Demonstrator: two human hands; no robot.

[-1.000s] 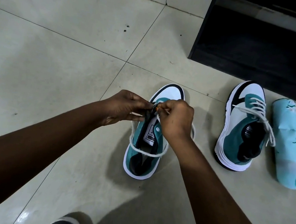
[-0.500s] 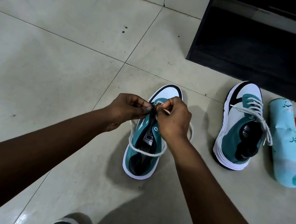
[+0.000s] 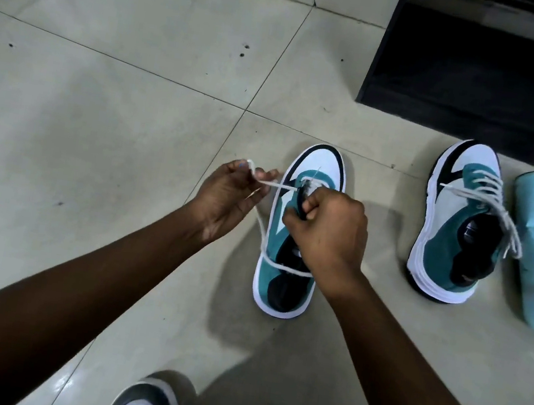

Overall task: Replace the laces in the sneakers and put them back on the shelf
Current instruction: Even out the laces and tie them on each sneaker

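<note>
Nearest, I see my left hand [image 3: 229, 193] pinching the white lace [image 3: 262, 236] just threaded at the toe eyelets of the near sneaker [image 3: 300, 228], my right hand [image 3: 327, 232] gripping its tongue; farther right, the laced sneaker [image 3: 456, 223] awaits the dark shelf [image 3: 485, 79].

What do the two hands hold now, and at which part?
The left hand pinches the white lace near its free end. The right hand grips the black tongue of the middle sneaker.

left hand [image 3: 230, 193] pulling white lace [image 3: 270, 184], right hand [image 3: 327, 232] gripping sneaker tongue [image 3: 301, 204]
</note>
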